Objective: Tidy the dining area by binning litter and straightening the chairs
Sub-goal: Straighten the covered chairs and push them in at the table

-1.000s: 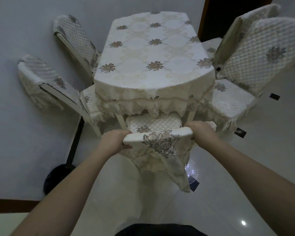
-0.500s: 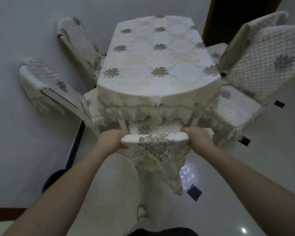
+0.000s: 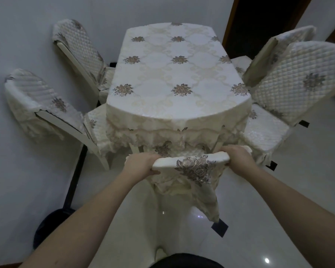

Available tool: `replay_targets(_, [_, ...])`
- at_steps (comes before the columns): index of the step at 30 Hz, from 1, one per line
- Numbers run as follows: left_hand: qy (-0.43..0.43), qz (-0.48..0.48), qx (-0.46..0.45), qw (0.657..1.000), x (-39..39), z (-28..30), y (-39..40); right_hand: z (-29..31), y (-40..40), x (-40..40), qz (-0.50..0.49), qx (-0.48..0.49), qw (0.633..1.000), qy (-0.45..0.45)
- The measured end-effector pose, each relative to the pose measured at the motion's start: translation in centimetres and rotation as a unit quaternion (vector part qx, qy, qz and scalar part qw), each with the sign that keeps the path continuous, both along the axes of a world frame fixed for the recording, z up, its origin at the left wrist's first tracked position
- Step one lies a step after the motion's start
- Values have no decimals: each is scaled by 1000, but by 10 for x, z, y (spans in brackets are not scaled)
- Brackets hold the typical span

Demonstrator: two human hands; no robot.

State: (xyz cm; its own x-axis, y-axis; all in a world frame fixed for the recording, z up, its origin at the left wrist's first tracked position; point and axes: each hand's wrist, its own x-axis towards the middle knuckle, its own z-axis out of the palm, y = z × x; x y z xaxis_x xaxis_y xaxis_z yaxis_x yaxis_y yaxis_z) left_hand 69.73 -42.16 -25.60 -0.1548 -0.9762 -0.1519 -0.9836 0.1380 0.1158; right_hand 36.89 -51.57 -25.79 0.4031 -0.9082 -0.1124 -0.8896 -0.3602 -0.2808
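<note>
Both hands clamped on the end chair's top rail (image 3: pixel 191 161), left hand (image 3: pixel 141 165) and right hand (image 3: pixel 238 158) at its corners. Pushed in closer than a second ago, seat now mostly under the bench (image 3: pixel 174 78). Nearly straightened.

I see a table (image 3: pixel 174 78) under a cream floral cloth (image 3: pixel 162 130) with a frilled hem. A grey wall (image 3: pixel 23 171) runs along my left, with a dark doorway (image 3: pixel 259 20) behind. The floor (image 3: pixel 298 190) is glossy pale tile.
</note>
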Motion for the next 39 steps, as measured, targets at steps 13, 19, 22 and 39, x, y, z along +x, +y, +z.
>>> replay_targets(13, [17, -52, -17, 998, 12, -1, -21, 5, -22, 6, -16, 8, 999, 32])
replay_targets(19, [88, -90, -78, 989, 3, -41, 5, -18, 6, -15, 0, -6, 1000, 27])
replay_targets(22, [99, -115, -90, 984, -3, -59, 19, -32, 23, -26, 4, -14, 1000, -8])
replay_targets(39, [35, 29, -52, 998, 13, -37, 11, -41, 24, 8, 7, -53, 997, -57])
